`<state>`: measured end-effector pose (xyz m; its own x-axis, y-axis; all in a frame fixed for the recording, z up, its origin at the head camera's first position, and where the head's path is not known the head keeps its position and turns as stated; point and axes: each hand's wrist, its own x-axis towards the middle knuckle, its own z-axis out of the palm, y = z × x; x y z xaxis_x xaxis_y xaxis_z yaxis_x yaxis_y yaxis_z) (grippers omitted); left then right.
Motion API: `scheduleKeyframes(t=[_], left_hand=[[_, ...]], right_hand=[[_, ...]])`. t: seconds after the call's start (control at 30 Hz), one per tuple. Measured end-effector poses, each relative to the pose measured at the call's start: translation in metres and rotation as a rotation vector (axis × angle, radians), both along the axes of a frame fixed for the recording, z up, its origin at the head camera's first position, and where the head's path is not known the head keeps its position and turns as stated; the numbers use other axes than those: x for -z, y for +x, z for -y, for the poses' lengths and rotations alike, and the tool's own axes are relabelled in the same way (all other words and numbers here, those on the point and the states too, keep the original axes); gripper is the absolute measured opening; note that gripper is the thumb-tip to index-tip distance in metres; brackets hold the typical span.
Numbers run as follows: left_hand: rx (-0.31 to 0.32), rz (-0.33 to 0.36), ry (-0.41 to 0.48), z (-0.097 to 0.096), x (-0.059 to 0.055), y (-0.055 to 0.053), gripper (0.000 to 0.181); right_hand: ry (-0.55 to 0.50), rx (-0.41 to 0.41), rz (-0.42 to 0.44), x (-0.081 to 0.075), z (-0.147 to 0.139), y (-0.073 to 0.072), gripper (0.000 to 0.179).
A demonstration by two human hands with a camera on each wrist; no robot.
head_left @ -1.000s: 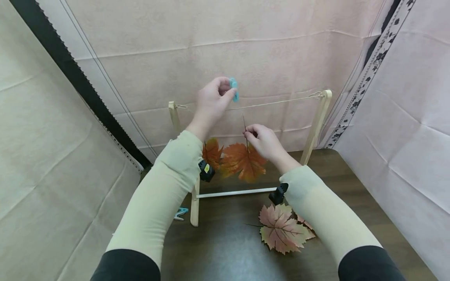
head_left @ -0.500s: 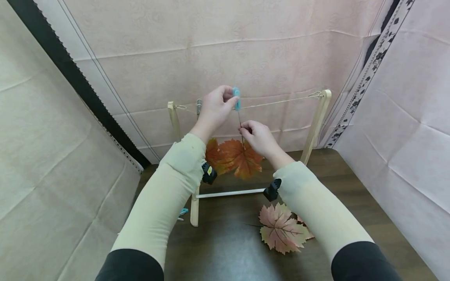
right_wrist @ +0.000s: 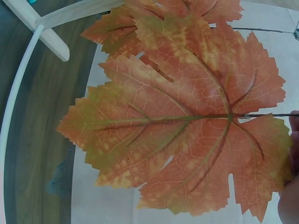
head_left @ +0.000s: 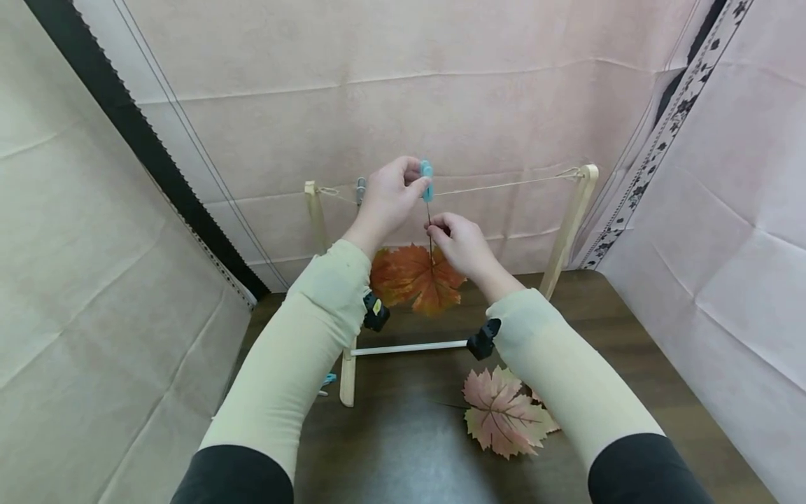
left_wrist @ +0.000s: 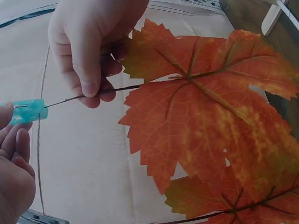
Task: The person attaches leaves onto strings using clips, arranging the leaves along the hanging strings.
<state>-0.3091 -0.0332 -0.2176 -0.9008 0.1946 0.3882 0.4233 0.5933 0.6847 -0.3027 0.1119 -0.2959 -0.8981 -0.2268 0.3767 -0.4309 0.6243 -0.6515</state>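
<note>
In the head view my left hand [head_left: 389, 199] pinches a light blue clothespin [head_left: 427, 180] at the string [head_left: 510, 184]. The left wrist view has the clothespin's tip across the string, with the end of a thin dark stem [left_wrist: 65, 101] right at it. My right hand [head_left: 461, 241] pinches that stem below the string, between thumb and fingers. From the stem hangs an orange maple leaf [head_left: 423, 280], its blade spread wide in the right wrist view. A second orange leaf [left_wrist: 238, 200] hangs beside it, partly covered, near a grey clothespin [head_left: 361, 190] on the string.
Wooden posts [head_left: 569, 231] hold the string at both ends, joined low down by a white rod [head_left: 409, 347]. A pinkish leaf [head_left: 504, 413] lies on the dark table under my right forearm, overlapping another. Another blue clothespin [head_left: 329, 379] lies by the left post's foot.
My left hand has lowered the blue clothespin from above the string to it. My right hand has shifted slightly left and up, taking the leaf's stem up to the clothespin.
</note>
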Motion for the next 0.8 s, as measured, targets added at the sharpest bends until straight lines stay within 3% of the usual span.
scheduleKeyframes(t=[0.17,0.4,0.67,0.8], left_hand=[[-0.002,0.013,-0.011,0.0012,0.0019,0.0,0.032],[0.041,0.023,-0.05,0.0006,0.0028,-0.0015,0.034],[0.036,0.035,-0.063,-0.001,0.0021,-0.0012,0.035],[0.036,0.074,-0.09,-0.0028,0.0014,-0.0007,0.037]], right_hand=[[-0.008,-0.003,-0.005,0.0002,0.0019,-0.0016,0.021],[-0.019,0.024,-0.033,0.001,-0.0004,-0.0005,0.019],[-0.062,0.048,-0.047,0.0025,-0.0005,-0.0002,0.02],[-0.071,0.054,-0.059,0.0043,-0.0013,-0.0018,0.021]])
